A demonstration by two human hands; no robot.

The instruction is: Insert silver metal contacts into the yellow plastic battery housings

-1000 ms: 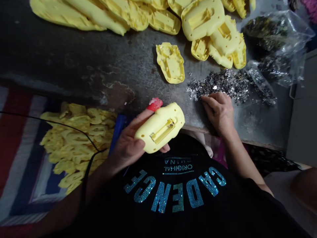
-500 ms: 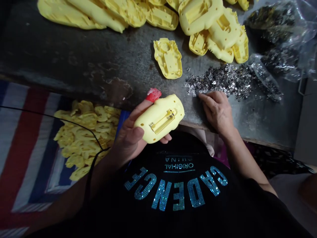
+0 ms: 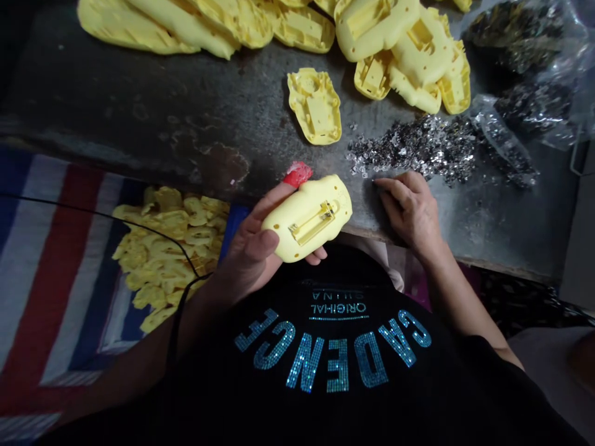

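My left hand (image 3: 248,254) is closed round a yellow plastic shell (image 3: 297,238), held tilted above my lap by the table's edge. Red wrapping (image 3: 298,174) covers one of its fingertips. The shell's outer side faces up, showing a long battery slot with metal contacts at its ends. My right hand (image 3: 413,210) rests on the table with thumb and fingers pinched together, just in front of a heap of small shiny metal pieces (image 3: 425,145). What the pinch holds, if anything, is too small to make out. A single yellow shell (image 3: 316,111) lies hollow side up beyond my left hand.
Yellow shells (image 3: 404,46) are piled along the far side of the dark metal table (image 3: 153,105). Clear plastic bags (image 3: 534,80) of metal pieces lie at the right. More yellow parts (image 3: 171,241) fill a container below at left, and a black cord (image 3: 153,228) crosses it.
The shell in my left hand has shifted slightly right and up in view. My right hand stays by the metal pieces, its fingertips slightly farther from the heap.
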